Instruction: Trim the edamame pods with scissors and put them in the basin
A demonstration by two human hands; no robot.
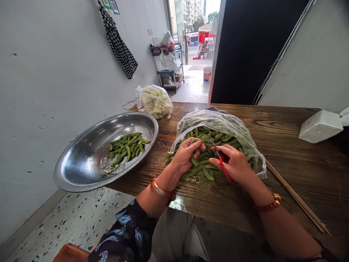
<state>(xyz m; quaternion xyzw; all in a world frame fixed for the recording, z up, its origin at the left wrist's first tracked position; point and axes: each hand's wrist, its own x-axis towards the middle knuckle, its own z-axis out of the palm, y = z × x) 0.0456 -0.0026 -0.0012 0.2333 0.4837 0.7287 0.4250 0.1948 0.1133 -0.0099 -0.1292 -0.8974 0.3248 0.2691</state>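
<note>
Green edamame pods (218, 135) spill from an open clear plastic bag (242, 127) onto the wooden table. Over this pile, my left hand (188, 153) is closed, with edamame pods pinched and tucked in its fingers. My right hand (234, 162) grips red-handled scissors (224, 168), their blades pointing up and left close to the pods in my left hand. Whether the blades touch a pod I cannot tell. To the left, a large steel basin (81, 160) holds more edamame pods (128, 147) and small scraps.
Behind the basin lies a plastic bag of cauliflower (155, 102), with thin sticks beside it. Several wooden skewers (297, 196) rest on the table (286, 145) at right. A white foam box (320, 125) stands at the far right edge. A wheeled cart (167, 71) is by the doorway.
</note>
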